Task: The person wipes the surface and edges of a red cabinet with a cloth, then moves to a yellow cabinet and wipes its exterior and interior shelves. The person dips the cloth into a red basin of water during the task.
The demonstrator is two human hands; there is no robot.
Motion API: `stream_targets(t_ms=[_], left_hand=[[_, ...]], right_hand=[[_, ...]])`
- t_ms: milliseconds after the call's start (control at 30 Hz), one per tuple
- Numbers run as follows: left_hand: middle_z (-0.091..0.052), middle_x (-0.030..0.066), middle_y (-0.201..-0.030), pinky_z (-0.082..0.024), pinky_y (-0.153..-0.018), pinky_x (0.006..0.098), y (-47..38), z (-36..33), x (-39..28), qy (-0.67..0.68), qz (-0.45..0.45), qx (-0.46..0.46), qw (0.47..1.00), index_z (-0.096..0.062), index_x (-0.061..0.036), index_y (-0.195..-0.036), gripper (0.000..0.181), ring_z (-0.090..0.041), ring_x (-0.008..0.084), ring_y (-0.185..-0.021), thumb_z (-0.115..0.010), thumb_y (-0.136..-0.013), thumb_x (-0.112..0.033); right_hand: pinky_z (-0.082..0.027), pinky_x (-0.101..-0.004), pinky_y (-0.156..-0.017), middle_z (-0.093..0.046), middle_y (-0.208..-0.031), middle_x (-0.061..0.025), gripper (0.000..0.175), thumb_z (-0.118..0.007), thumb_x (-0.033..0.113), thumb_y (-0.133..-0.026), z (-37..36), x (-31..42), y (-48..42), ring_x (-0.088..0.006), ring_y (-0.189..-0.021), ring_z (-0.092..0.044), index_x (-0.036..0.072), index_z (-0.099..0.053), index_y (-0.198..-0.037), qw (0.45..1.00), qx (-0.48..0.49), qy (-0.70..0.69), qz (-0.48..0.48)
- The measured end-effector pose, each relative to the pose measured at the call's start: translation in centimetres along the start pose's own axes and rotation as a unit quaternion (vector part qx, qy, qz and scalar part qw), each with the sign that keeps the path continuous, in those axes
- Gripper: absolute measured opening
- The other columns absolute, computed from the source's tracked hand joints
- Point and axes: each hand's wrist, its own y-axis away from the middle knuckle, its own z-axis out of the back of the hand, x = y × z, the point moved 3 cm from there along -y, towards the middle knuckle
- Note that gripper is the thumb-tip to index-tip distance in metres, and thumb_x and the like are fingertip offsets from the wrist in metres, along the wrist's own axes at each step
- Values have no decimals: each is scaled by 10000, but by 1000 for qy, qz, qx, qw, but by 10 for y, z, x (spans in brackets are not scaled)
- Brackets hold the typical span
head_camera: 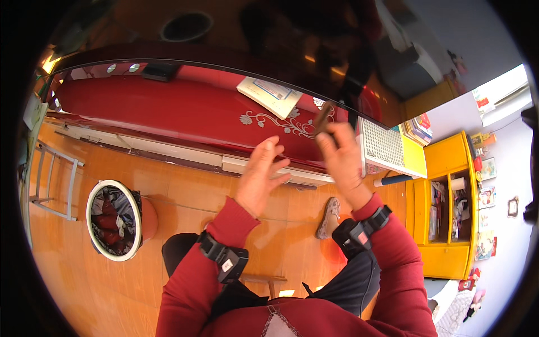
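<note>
My right hand (342, 158) is raised over the right part of a glossy red cabinet top (168, 105). Between its thumb and fingers is a slim brown object (323, 120), blurred by motion, so its kind is unclear. My left hand (262, 175) hangs at the cabinet's front edge with fingers apart and nothing in it. Beyond both hands, a cream book or flat box (270, 97) bearing a printed label lies on the red top. A silver floral pattern (290, 125) runs across the surface close to the brown object.
A large dark television screen (269, 46) overhangs the cabinet's back. At the left stand a lined trash bin (89, 219) and a grey metal frame (71, 185). A small table with a studded panel (383, 143) adjoins the right end, near a yellow cupboard (442, 261).
</note>
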Motion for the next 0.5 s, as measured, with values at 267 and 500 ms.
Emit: stream_targets(t_ms=[267,500], left_hand=[[-587,51,-1196,-541,-925,492,4,40,-22,137,-75,-223,962,-544,-137,-1217,208,-590,246,-1134,-500,-1051,-255],[-604,50,-1196,-555,-850,442,0,44,-27,128,-78,-226,963,-579,-126,-1168,220,-616,229,-1080,-537,-1038,-298]], right_hand=[[-514,-359,-895,-687,-1084,-151,232,-665,177,-956,-67,17,-9,-282,-1015,-654,-3,-689,-1101,986,94,-126,-58],[-302,-546,-1145,-303,-1545,-244,968,-755,573,-785,-123,-28,-39,-514,-1374,-324,123,-346,-1539,953,173,245,39]])
